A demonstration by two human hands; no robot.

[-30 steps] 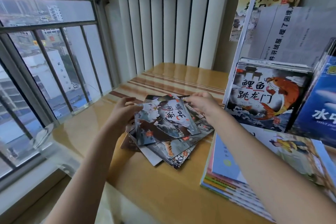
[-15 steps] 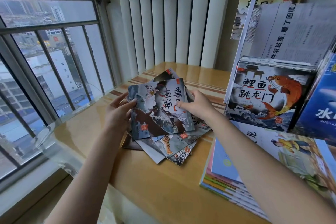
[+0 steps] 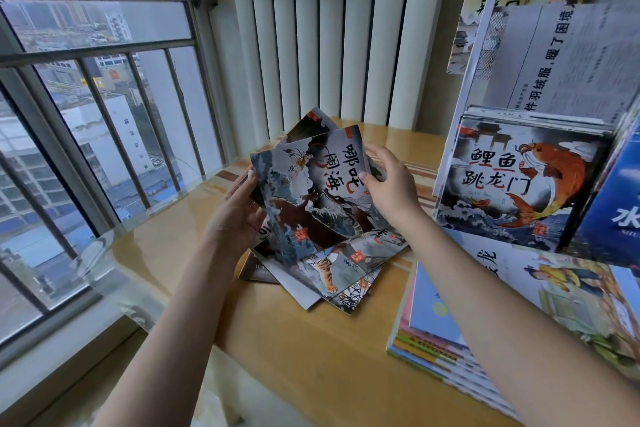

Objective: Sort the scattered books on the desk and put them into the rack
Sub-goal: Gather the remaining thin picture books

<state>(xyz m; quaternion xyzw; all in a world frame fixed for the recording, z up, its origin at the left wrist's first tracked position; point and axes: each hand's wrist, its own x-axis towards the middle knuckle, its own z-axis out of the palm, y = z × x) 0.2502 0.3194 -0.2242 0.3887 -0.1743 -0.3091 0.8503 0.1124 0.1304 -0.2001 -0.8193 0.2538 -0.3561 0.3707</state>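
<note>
While the top book (image 3: 311, 194) is held tilted up off the pile, it is gripped at both side edges: the left hand (image 3: 239, 215) is curled round its left edge, fingers behind the cover, and the right hand (image 3: 388, 187) pinches the right edge, thumb on the printed face. Neither hold is wide; each is closed to the thickness of a few thin covers. Whether only one book is lifted, or a second behind it, cannot be told, since another dark corner shows above the top edge. The loose pile (image 3: 332, 270) beneath is fanned crookedly on the desk (image 3: 311, 357), several corners overhanging one another. A neater stack (image 3: 436, 333) lies to the right, and the rack (image 3: 471, 87) stands beyond it, already holding a carp-cover book (image 3: 519, 184) facing outward. Risk is judged as follows: the glossy covers may slide apart if the pinch is slackened, and the fanned pile may be dragged toward the desk edge should the lifted book catch on it.
</note>
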